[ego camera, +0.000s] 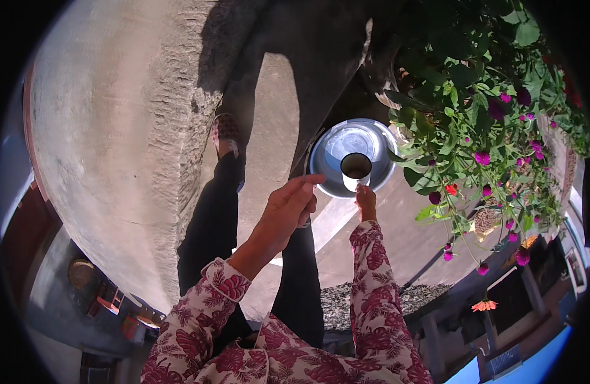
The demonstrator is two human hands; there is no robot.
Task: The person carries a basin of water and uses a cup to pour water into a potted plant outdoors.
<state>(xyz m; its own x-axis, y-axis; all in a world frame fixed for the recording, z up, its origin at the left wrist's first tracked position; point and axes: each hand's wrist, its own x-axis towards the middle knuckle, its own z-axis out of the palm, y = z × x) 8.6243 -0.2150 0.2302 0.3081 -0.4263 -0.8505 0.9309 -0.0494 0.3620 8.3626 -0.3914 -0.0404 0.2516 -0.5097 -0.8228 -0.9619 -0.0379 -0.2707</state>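
My right hand (366, 200) grips a white mug (356, 172) with a dark rim by its handle side, over a round metal basin (386, 163). The mug's inside looks dark, and what it holds cannot be told. A little to the left, my left hand (297, 197) pinches a thin, stalk-like thing (304, 165) between thumb and fingers; its exact kind is unclear. The basin stands on the concrete ground, its bottom shining in the sun, with part of its near rim behind the mug.
Leafy plants with purple globe-shaped flowers (482, 157) crowd the right side, close to the basin. A raised concrete ledge (132, 144) with a rough edge runs along the left. My feet and dark trouser legs (213, 216) are between ledge and basin.
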